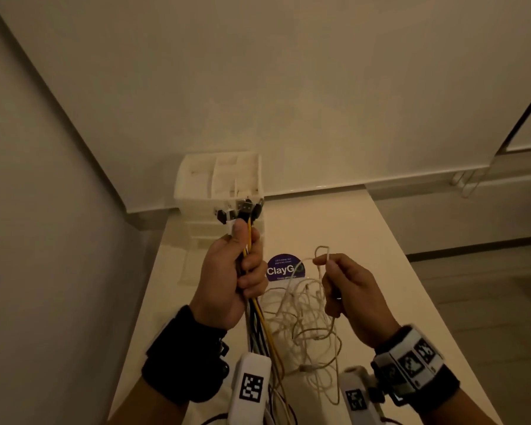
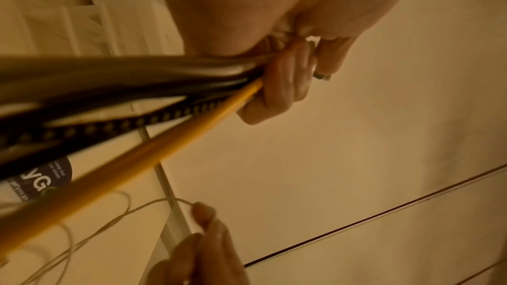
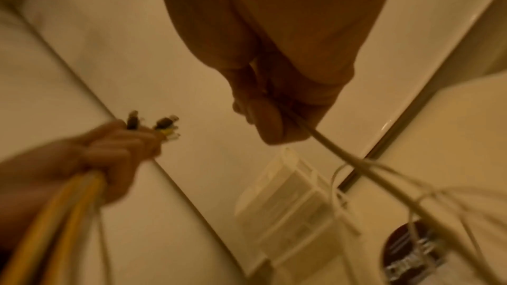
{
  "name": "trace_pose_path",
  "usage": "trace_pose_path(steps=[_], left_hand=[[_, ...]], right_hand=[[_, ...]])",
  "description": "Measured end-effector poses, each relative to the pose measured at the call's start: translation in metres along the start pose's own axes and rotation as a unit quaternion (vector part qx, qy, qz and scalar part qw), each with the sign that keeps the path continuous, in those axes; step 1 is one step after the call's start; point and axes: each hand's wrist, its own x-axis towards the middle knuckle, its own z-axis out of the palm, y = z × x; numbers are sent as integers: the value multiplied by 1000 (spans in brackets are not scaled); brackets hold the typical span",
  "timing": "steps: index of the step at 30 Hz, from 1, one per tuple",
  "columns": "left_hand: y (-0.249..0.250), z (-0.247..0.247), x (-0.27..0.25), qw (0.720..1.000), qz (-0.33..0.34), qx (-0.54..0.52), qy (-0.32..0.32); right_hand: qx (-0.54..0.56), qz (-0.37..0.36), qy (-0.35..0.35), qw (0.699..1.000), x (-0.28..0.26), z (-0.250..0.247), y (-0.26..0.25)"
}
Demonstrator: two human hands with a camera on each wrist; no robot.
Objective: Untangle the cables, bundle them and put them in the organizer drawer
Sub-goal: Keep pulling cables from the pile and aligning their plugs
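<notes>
Head view shows the bundle of cables (image 1: 248, 256) standing upright in the left hand (image 1: 230, 277), whose fingers are wrapped tight around it; yellow, black and pale strands run through the fist, and their plugs (image 1: 239, 210) stick out above the thumb. Below the fist the strands hang down toward the near edge of the table (image 1: 380, 271). Just to the right, the right hand (image 1: 350, 292) pinches a thin white cable (image 1: 321, 259) between thumb and fingertips, a small loop of it rising above the fingers. The rest of that white cable lies in a loose tangle (image 1: 304, 317) on the table between the two hands, and trails toward the near edge. Beyond the tangle a round purple sticker (image 1: 284, 268) lies flat on the table. At the far left end of the table, against the wall, stands the white organizer (image 1: 218, 185) with open compartments on top and drawers below. Both wrists wear black bands with camera units.
</notes>
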Motion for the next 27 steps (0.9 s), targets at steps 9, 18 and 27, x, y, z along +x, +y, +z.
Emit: trace_pose_path(steps=[9,18,27], left_hand=[[3,-25,-5,1000,-28,6,5],[7,-37,-9,999,-27,13,30],[9,-38,-13,999,-26,29,37]], right_hand=[[-512,54,-92,852,25,-38,54],[-567,220,-14,794,-4,-84,129],[-595,145,-203,764,-41,-35,184]])
